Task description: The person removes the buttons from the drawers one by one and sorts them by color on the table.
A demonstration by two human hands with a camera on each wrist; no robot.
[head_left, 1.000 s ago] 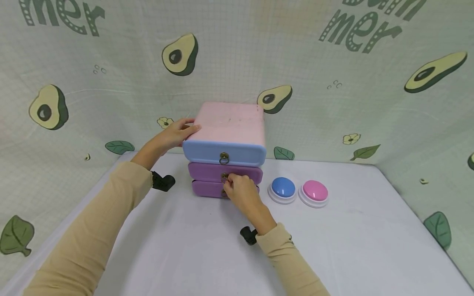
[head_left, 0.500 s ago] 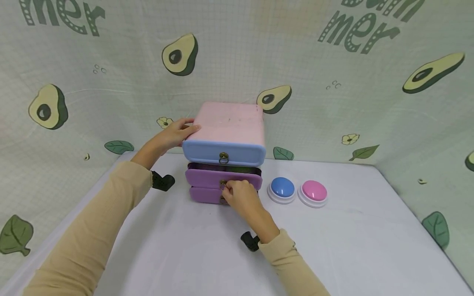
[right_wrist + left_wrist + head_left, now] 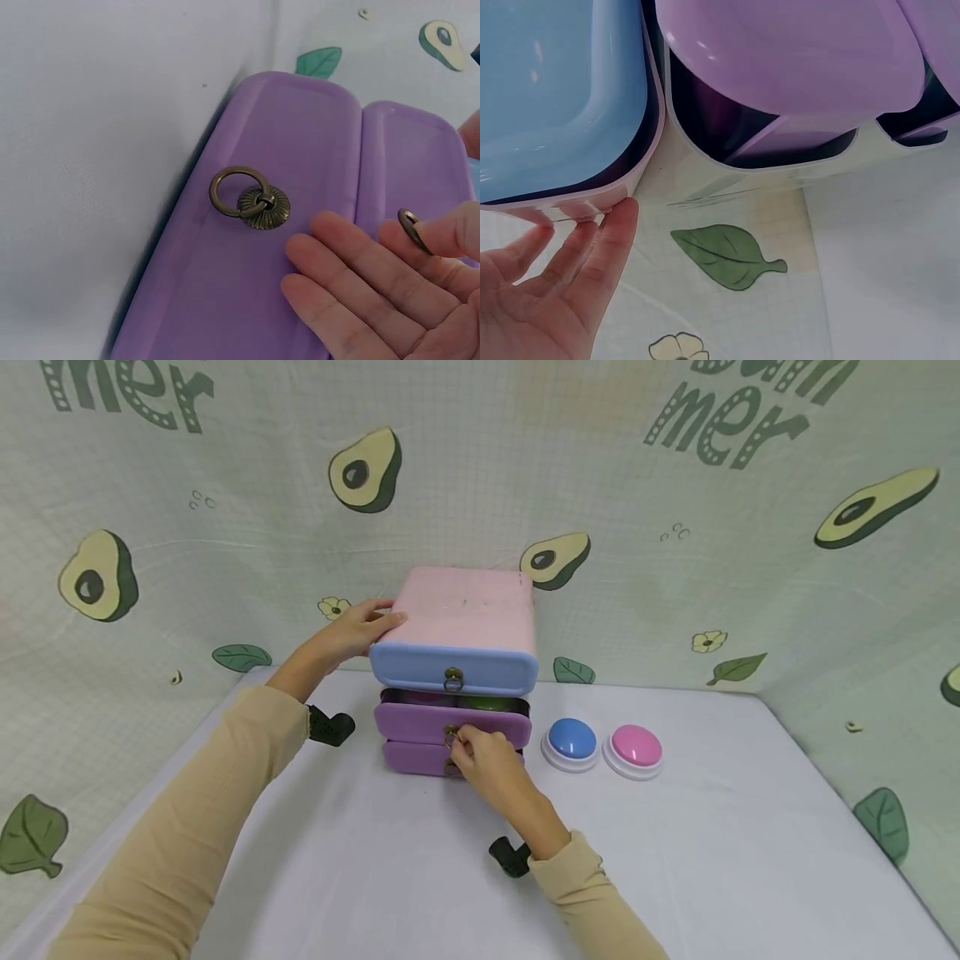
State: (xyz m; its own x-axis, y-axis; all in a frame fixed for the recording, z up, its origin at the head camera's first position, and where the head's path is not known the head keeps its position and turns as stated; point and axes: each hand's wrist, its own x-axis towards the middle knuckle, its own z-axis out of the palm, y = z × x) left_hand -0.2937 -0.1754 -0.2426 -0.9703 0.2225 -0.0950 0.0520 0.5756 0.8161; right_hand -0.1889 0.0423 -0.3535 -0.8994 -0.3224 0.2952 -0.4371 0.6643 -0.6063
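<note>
Right wrist: fingers pinch a ring, seemingly by its rim, so tugging the drawer behind them could slip it loose.

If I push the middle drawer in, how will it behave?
The middle drawer is probably stiff: its glossy front shows no bending. It would likely slide rather than tip, sitting within its pale housing. The lower drawer may drag along, since their fronts appear to touch in the right wrist view.
</note>
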